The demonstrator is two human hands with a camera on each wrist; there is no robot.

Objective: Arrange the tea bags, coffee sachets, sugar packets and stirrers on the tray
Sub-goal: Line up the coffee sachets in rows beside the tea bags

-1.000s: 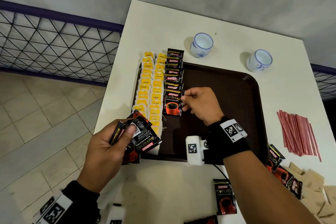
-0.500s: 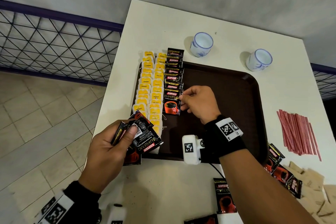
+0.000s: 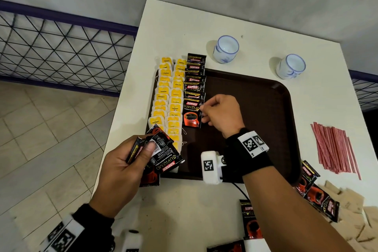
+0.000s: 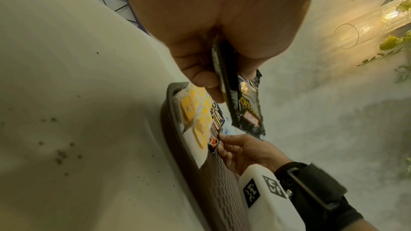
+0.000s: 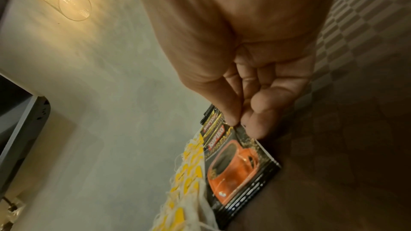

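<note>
Right hand (image 3: 222, 114) has shifted the front black foil coffee sachet (image 3: 191, 115) up the dark brown plastic tray (image 3: 266, 108), still pinching its edge; column tightening. Left hand (image 3: 122, 170) grips spare sachets (image 3: 163, 156).

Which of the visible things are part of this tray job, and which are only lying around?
Part of the job: tray; tea bags; coffee sachets; stirrers; brown sugar packets; left hand; right hand.

Only lying around: two cups; table; mesh fence.
</note>
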